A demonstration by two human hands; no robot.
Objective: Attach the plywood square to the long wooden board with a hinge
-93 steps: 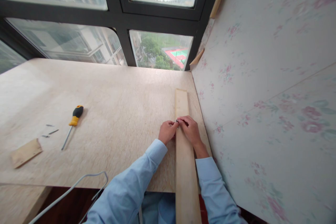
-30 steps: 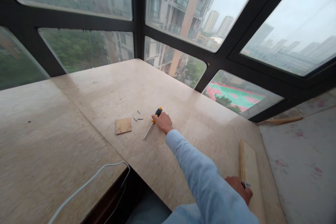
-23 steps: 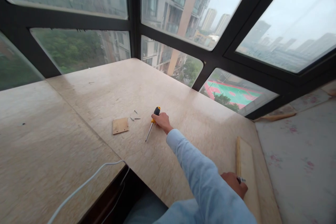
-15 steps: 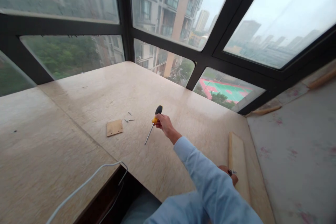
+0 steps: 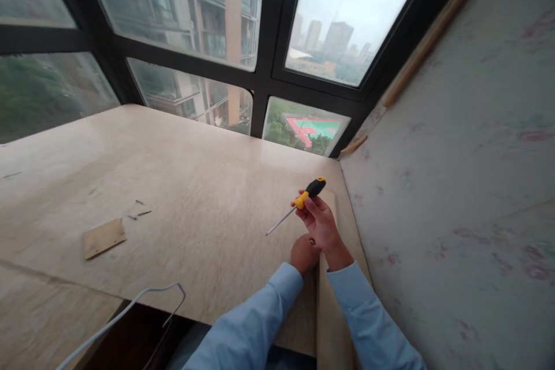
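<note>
R hand (image 5: 321, 224) brought scrwdrvr (image 5: 300, 202) back nr L hand (image 5: 304, 254).

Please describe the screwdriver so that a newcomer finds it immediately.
Under the dark-framed windows lies a beige marbled countertop. Near the pale flowered wall, the right hand holds the slim metal screwdriver. Its black-and-yellow handle separates it from the thin metal pieces at left.

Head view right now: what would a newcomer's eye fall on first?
Probably the yellow-and-black screwdriver, held in the right hand near the long wooden board at the wall side of the tabletop. Next, the red-and-green sports court, bright through the low window pane beyond. Off to the left lie a small wood piece and a few thin metal pieces.
</note>
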